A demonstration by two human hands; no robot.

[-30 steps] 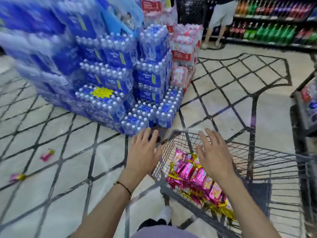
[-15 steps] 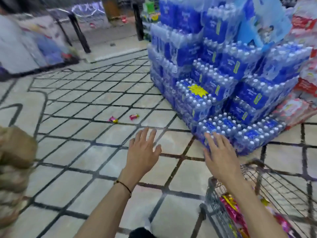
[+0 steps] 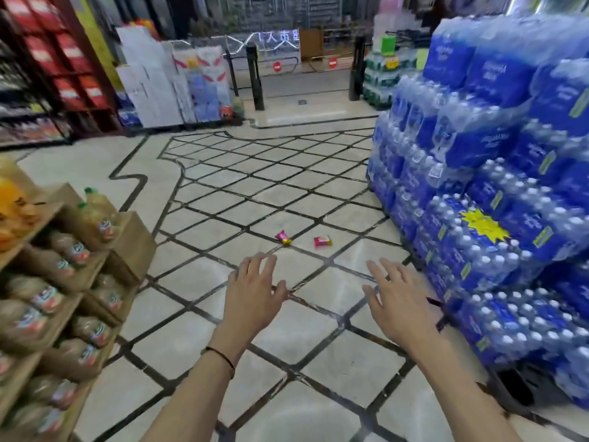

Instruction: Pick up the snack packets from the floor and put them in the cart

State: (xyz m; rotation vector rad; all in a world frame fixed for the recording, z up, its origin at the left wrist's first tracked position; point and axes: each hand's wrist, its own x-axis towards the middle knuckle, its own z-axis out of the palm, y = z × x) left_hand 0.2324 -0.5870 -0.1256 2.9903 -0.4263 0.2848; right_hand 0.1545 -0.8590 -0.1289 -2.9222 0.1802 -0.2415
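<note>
Two on the floor! The first snack packet [image 3: 283, 237], pink with a yellow end, lies out left of the water-pack stack [image 3: 497, 193]. The second snack packet [image 3: 322, 241] sits just beside it, closer to the stack, not touching. Nearer the camera, the left hand [image 3: 253, 295] hangs above the tiles, fingers spread, holding nothing. The right hand [image 3: 400, 301] is the same, splayed and close to the stack's lower packs. Nothing lies between hands and packets. Across the aisle from the stack stands a juice-bottle display [image 3: 79, 250] in cardboard trays. The floor [image 3: 191, 346] is pale tile crossed by dark diagonal lines. Beyond the stack's far end stand gate posts [image 3: 256, 78].
</note>
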